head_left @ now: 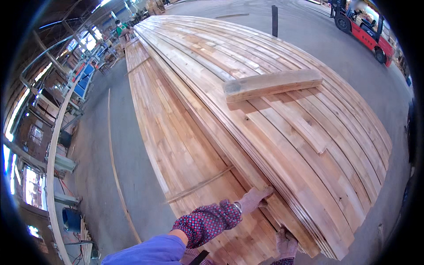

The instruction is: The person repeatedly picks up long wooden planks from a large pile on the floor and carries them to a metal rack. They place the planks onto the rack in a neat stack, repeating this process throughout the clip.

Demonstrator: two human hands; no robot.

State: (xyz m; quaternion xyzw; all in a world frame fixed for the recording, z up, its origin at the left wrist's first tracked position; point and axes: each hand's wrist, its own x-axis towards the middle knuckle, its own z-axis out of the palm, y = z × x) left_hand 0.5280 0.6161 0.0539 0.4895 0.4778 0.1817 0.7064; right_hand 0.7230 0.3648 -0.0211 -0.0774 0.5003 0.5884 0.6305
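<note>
My left hand [253, 199], in a pale work glove with a dark checked oversleeve, is closed round the edge of a long wooden board [289, 219]. Close to the near end of that board, my right hand [286, 244] grips its side; part of its fingers is hidden under the wood. The board runs lengthwise along a gap between a lower layer of boards [176, 154] on the left and a taller stack of boards [282, 150] on the right. Across the taller stack rests a thick wooden block [274, 86].
Thin strips [199, 184] lie crosswise on the lower layer. One long strip [115, 172] lies on the floor at left, near blue machines [84, 79]. A person [121, 30] stands at the stack's far end. A red forklift [366, 35] is at far right.
</note>
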